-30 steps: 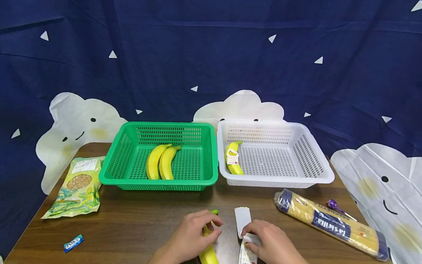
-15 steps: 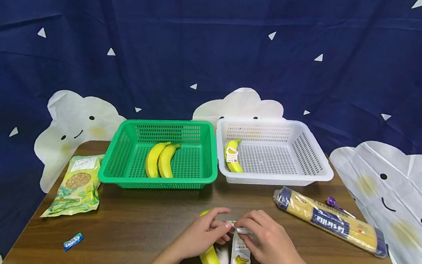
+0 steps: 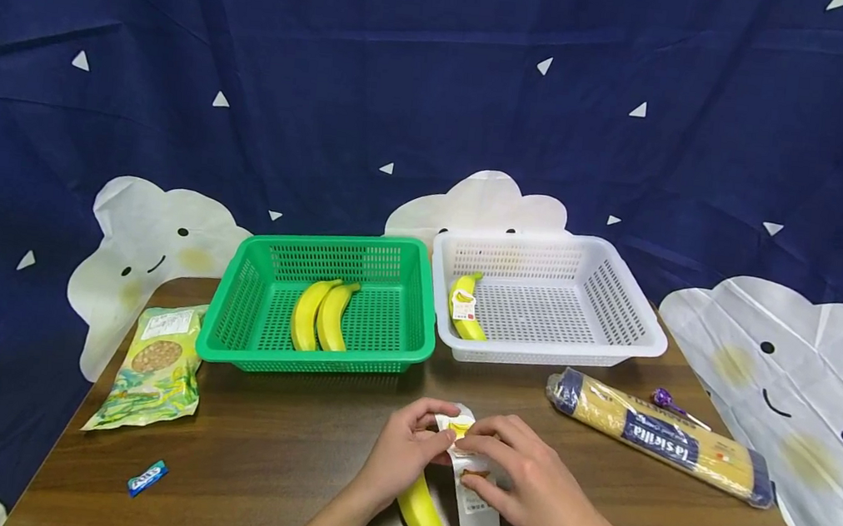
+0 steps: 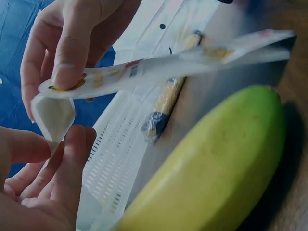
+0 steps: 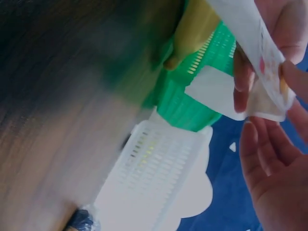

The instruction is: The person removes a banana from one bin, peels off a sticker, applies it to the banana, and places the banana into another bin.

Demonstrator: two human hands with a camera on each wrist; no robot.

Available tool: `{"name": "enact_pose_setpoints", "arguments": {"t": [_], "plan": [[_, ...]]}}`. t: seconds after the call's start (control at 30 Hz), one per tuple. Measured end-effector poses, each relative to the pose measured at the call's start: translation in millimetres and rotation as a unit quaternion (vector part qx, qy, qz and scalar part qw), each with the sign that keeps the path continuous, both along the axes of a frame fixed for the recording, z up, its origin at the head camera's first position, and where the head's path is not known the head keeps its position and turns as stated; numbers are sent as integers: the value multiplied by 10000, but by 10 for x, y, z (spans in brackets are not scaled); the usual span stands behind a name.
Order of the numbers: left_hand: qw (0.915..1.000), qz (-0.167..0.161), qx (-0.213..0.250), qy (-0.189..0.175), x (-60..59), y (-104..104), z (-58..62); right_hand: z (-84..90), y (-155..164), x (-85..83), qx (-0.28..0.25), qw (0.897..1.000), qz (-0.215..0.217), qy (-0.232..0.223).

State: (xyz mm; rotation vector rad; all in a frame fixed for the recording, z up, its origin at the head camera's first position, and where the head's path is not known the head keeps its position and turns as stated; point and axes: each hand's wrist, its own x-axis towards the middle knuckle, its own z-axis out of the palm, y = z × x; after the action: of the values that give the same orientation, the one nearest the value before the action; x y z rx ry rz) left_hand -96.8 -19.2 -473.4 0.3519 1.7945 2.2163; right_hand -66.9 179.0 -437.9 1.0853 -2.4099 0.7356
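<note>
Both hands pinch a white strip of banana stickers (image 3: 477,502) in front of me. My left hand (image 3: 401,453) grips the strip's folded-back far end; in the left wrist view its thumb and finger pinch the pale backing (image 4: 55,115). My right hand (image 3: 523,481) presses its thumb on the sticker at the fold, as the left wrist view shows, where the sticker's edge stands apart from the backing. The strip's tail hangs toward me. Beneath my left hand a loose banana (image 3: 423,518) lies on the table, its stem end hidden by that hand.
Behind, a green basket (image 3: 315,362) holds two bananas (image 3: 322,317). The white basket (image 3: 556,357) beside it holds one banana with a sticker (image 3: 468,309). Spaghetti (image 3: 658,434) and a purple lollipop (image 3: 664,399) lie right; a snack bag (image 3: 152,369) and small blue packet (image 3: 147,478) left.
My left hand has moved right from the banana to the strip's far end and taken hold of it. The strip is lifted and bent back, its end now between both hands.
</note>
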Motion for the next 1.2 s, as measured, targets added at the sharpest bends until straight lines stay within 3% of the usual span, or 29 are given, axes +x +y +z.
{"name": "enact_pose_setpoints", "arguments": {"t": [0.13,0.27,0.37,0.43,0.47,0.53,0.57,0.67,0.7,0.77,0.8,0.83,0.9,0.97,1.1,1.2], "plan": [[9998,172,-71,98,-44,-7,-26,-39,28,-20,195,9989,-195,-371],[9932,340,-948,585,-95,2,-66,-95,58,-38,402,9958,-445,-696],[9746,263,-1916,1126,-151,36,-98,-137,100,-33,467,9914,-570,-1081],[9531,75,-2587,1572,-190,76,-108,-160,144,-11,483,9875,-562,-1394],[9368,-26,-2978,1836,-206,99,-108,-171,170,7,500,9850,-513,-1568],[8958,-213,-3739,2394,-229,145,-101,-191,226,55,568,9785,-292,-1962],[8688,-275,-4139,2705,-234,166,-98,-198,254,86,614,9738,-120,-2185],[7757,-275,-5191,3579,-229,204,-101,-218,330,198,901,9519,519,-2883],[7501,-241,-5407,3800,-224,209,-111,-226,348,242,1005,9433,732,-3078],[7079,-149,-5719,4143,-218,207,-132,-257,359,309,1157,9315,1162,-3247],[6959,-123,-5793,4242,-217,202,-145,-285,349,341,1256,9298,1348,-3187],[6906,-125,-5825,4285,-217,196,-156,-316,326,369,1362,9282,1518,-3112],[6880,-160,-5836,4311,-217,183,-173,-398,260,413,1611,9298,1792,-2780],[6950,-275,-5778,4270,-221,171,-183,-480,180,439,1858,9324,1988,-2379],[7349,-381,-5322,4186,-218,146,-178,-578,107,458,2182,9325,2061,-2010],[7647,-79,-4845,4249,-216,123,-179,-590,107,461,2093,9360,1984,-2017]]}}
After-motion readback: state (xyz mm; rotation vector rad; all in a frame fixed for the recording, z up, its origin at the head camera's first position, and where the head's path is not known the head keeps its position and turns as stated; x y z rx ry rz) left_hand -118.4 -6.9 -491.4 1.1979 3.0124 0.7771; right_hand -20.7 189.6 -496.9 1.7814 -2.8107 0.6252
